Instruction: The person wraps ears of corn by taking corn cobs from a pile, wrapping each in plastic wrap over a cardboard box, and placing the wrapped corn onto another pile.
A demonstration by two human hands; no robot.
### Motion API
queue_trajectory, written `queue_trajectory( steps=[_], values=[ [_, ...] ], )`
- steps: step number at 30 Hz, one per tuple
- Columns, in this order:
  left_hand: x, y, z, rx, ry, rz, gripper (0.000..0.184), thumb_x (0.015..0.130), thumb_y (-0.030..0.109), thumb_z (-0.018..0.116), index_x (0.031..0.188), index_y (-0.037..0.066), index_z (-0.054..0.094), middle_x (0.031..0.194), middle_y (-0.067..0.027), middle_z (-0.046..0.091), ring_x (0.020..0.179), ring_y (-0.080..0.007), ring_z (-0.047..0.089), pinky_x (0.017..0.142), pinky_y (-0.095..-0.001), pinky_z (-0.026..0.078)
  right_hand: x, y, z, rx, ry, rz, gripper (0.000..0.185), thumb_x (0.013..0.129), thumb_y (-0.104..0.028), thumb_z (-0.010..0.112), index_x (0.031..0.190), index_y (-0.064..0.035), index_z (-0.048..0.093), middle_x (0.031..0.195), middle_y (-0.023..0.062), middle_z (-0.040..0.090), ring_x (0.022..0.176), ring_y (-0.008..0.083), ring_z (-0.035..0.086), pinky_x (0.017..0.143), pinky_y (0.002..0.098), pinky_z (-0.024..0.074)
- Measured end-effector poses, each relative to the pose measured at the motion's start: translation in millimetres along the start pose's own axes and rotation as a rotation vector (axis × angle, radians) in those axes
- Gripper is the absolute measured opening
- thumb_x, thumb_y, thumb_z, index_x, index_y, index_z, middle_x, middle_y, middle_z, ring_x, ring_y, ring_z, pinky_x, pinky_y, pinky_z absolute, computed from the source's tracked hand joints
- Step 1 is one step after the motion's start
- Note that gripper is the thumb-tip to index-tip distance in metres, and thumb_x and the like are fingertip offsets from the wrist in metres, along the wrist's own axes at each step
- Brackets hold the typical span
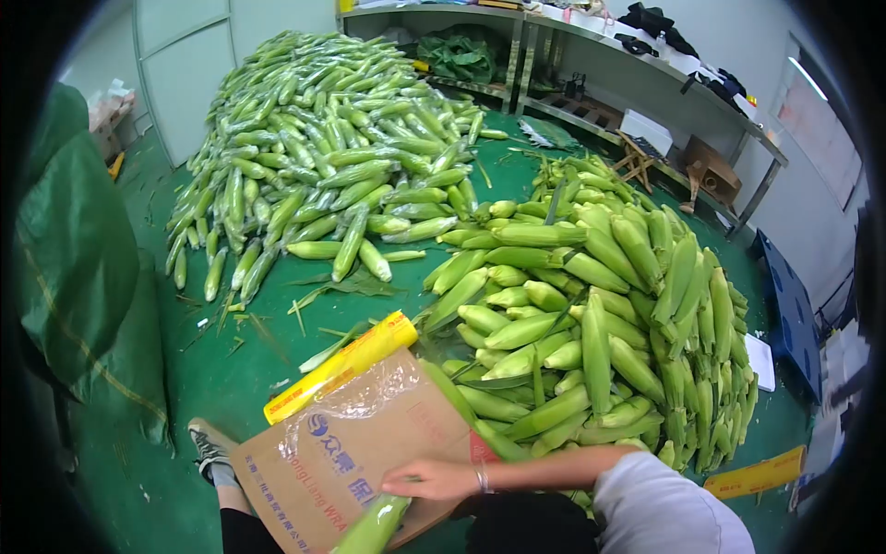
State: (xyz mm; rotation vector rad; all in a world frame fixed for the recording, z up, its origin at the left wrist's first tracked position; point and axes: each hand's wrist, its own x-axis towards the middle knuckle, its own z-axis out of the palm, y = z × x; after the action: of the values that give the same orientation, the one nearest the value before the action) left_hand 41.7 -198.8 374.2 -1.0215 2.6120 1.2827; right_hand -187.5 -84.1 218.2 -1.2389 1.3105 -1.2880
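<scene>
My right hand (429,479) reaches in from the right over a printed cardboard box (305,480). Its fingers are closed around the end of a green ear of corn (374,526), which lies over the box near the bottom edge of the head view. My left hand is out of view. Along the far edge of the box rests a yellow roll of plastic wrap (341,367). Clear film with glare on it lies across the box's top.
Unwrapped corn (591,314) is heaped close on the right. A larger pile of film-wrapped corn (323,148) covers the floor at the back left. Green sacks (83,268) stand at left. Metal shelves (637,55) line the back wall. My shoe (212,443) is left of the box.
</scene>
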Motion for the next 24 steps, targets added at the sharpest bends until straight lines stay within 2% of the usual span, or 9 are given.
queue_trajectory(
  steps=[3, 5, 7, 8, 10, 14, 17, 20, 24],
  values=[
    [59, -17, 2, -0.403, 0.251, 0.24, 0.038, 0.082, 0.02, 0.069, 0.109, -0.004, 0.063, 0.109, -0.0186, 0.063, 0.103, -0.0252, 0.058, 0.09, -0.0367, 0.045, -36, -72, -12, 0.569, 0.275, 0.552, 0.033, 0.096, -0.035, 0.055, 0.106, -0.0043, 0.063, 0.081, 0.005, 0.066, 0.066, 0.009, 0.061, 0.061, 0.0221, 0.0475],
    [113, -18, 39, -0.8, 0.308, 0.399, 0.051, 0.088, 0.04, 0.056, 0.116, -0.002, 0.057, 0.107, -0.0172, 0.062, 0.105, -0.0264, 0.058, 0.09, -0.0392, 0.045, -45, -47, -8, 0.491, -0.016, 0.374, 0.029, 0.093, -0.031, 0.06, 0.105, -0.0047, 0.062, 0.073, 0.0021, 0.063, 0.057, 0.0065, 0.057, 0.051, 0.0206, 0.0431],
    [173, 30, 84, -1.42, -0.062, 0.381, 0.054, 0.093, 0.047, 0.047, 0.118, 0.0, 0.052, 0.093, -0.0149, 0.063, 0.092, -0.0252, 0.061, 0.081, -0.0375, 0.049, -38, -51, -16, 0.462, -0.143, 0.326, 0.03, 0.085, -0.024, 0.071, 0.104, -0.004, 0.06, 0.065, 0.0008, 0.061, 0.052, 0.0074, 0.056, 0.045, 0.0224, 0.0417],
    [202, 42, 110, -1.912, -0.5, 0.339, 0.045, 0.095, 0.039, 0.049, 0.119, 0.001, 0.051, 0.088, -0.0152, 0.062, 0.085, -0.0234, 0.062, 0.078, -0.0347, 0.05, -31, -51, -32, 0.565, 0.039, 0.412, 0.031, 0.083, -0.025, 0.071, 0.104, -0.0045, 0.061, 0.064, 0.0005, 0.061, 0.052, 0.0077, 0.056, 0.044, 0.0229, 0.0415],
    [247, 47, 140, -1.417, 0.009, -0.059, 0.041, 0.094, 0.024, 0.055, 0.126, 0.001, 0.045, 0.095, -0.0127, 0.063, 0.089, -0.0188, 0.061, 0.08, -0.0313, 0.049, 7, -55, -91, 0.477, 0.358, 0.522, 0.029, 0.081, -0.027, 0.071, 0.096, -0.0036, 0.062, 0.066, 0.0027, 0.061, 0.051, 0.0118, 0.056, 0.044, 0.0267, 0.044],
    [286, 7, 92, -0.711, 0.387, 0.291, 0.033, 0.088, 0.008, 0.062, 0.119, 0.002, 0.053, 0.095, -0.0071, 0.062, 0.083, -0.0139, 0.058, 0.069, -0.0274, 0.046, 124, -2, -287, 0.019, 0.761, 0.315, 0.053, 0.074, -0.05, 0.073, 0.089, 0.0006, 0.063, 0.074, 0.0094, 0.066, 0.066, 0.0175, 0.064, 0.056, 0.0316, 0.0519],
    [267, -45, 35, -0.152, 0.597, 0.188, 0.019, 0.085, 0.01, 0.064, 0.099, -0.001, 0.058, 0.086, -0.0112, 0.06, 0.074, -0.0172, 0.057, 0.062, -0.0298, 0.043, 123, 26, -323, -0.903, 0.969, 0.355, 0.098, 0.071, -0.052, 0.074, 0.136, 0.0087, 0.033, 0.13, 0.0279, 0.048, 0.119, 0.0341, 0.051, 0.1, 0.0411, 0.0422],
    [228, -75, 9, 0.07, 0.557, -0.092, 0.022, 0.084, 0.016, 0.067, 0.09, -0.002, 0.057, 0.083, -0.014, 0.058, 0.069, -0.0223, 0.057, 0.061, -0.0341, 0.044, 41, 42, -305, -1.308, 0.105, 1.116, 0.099, 0.066, -0.059, 0.075, 0.135, 0.0026, 0.037, 0.12, 0.0217, 0.059, 0.11, 0.033, 0.059, 0.095, 0.0422, 0.0462],
    [186, -80, 29, 0.417, 0.548, -0.159, 0.034, 0.082, 0.03, 0.07, 0.084, -0.001, 0.056, 0.079, -0.0184, 0.06, 0.064, -0.0345, 0.059, 0.058, -0.0445, 0.046, 4, 55, -284, -1.343, 0.208, 1.15, 0.074, 0.066, -0.048, 0.077, 0.114, 0.0025, 0.051, 0.11, 0.0203, 0.063, 0.1, 0.0323, 0.063, 0.085, 0.0406, 0.0504]
  ],
)
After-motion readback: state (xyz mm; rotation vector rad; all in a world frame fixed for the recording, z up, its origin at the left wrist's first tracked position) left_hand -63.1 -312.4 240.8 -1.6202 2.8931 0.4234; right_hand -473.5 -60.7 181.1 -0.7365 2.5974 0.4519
